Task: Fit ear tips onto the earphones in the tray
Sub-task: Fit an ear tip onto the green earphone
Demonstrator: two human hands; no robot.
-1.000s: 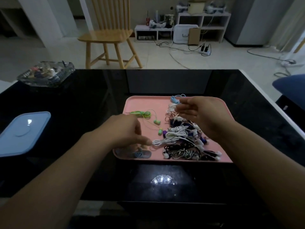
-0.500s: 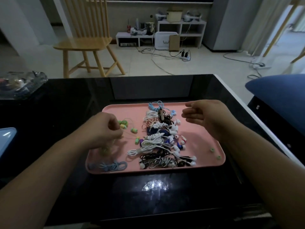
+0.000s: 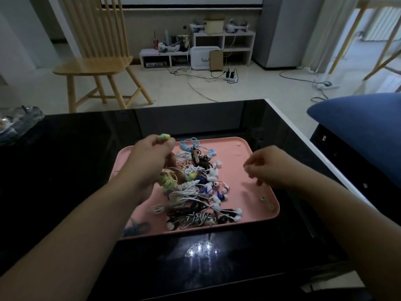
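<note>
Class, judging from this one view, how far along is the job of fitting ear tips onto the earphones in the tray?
Early, it seems. Done: nothing can be confirmed; whether earbuds in the earphone pile carry tips is too small to tell. In hand: the left hand pinches a green earbud raised over the pink tray, its green cord trailing below; the right hand hovers with fingers curled, seemingly empty. Left: two loose green tips and the pile.

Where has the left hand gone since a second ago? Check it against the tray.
Yes. The left hand has risen from the pink tray's near-left corner toward its far edge, lifting a green earphone.
</note>
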